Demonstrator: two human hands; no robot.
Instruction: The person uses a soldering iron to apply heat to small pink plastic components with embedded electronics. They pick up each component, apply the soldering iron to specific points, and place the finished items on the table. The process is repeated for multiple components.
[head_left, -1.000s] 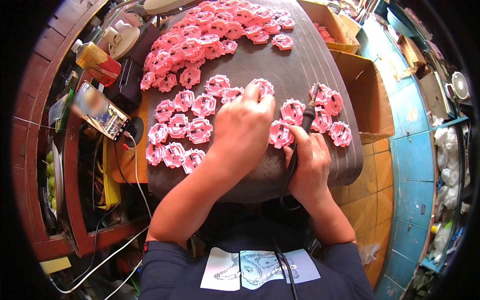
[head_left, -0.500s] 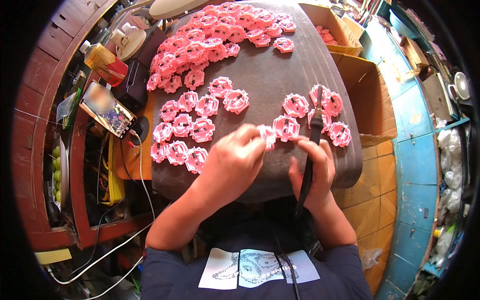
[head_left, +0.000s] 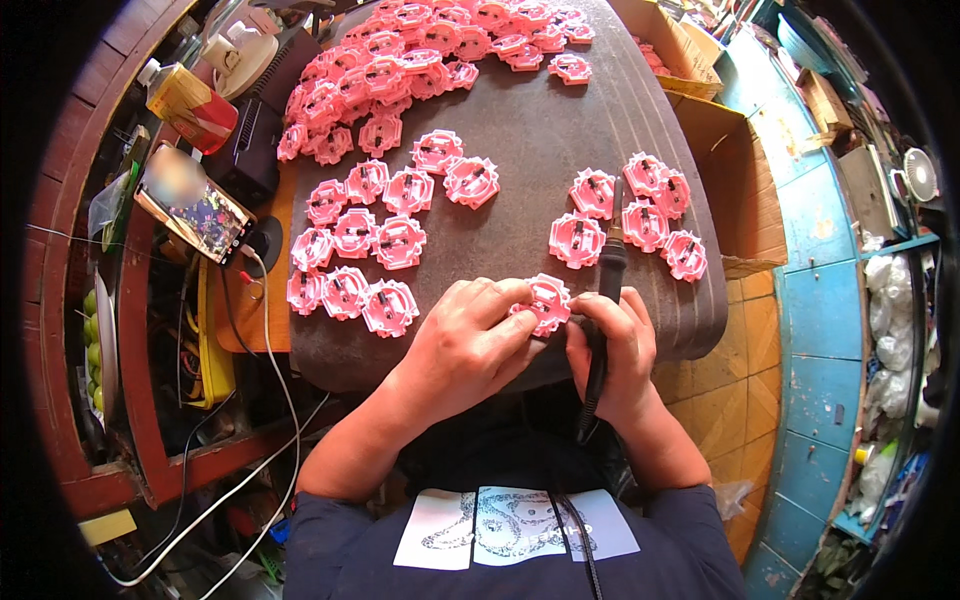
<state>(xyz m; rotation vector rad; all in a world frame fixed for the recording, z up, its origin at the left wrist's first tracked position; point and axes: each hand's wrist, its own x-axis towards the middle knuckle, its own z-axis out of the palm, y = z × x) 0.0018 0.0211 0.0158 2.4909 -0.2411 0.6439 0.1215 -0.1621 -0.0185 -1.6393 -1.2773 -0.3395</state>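
My left hand (head_left: 468, 332) is closed on the edge of a pink plastic part (head_left: 549, 303), holding it tilted over the near side of the dark table. My right hand (head_left: 626, 350) grips a black-handled soldering iron (head_left: 612, 262), its thin tip pointing away from me. The right fingertips come up against the right edge of the same part. Past the iron lies a small group of similar pink parts (head_left: 577, 240), each with a dark piece in its middle. Loose rows of the same parts (head_left: 397, 242) are laid out to the left.
A large heap of pink parts (head_left: 385, 75) covers the far left of the table (head_left: 520, 140). Cardboard boxes (head_left: 735, 180) stand off the right edge. On the left are a phone (head_left: 200, 205) with a white cable and a bottle (head_left: 195, 105). Blue cabinets (head_left: 820, 310) line the right.
My left hand has drawn the pink part nearer and turned its face up into view. My right hand and the soldering iron have shifted slightly left and toward me.
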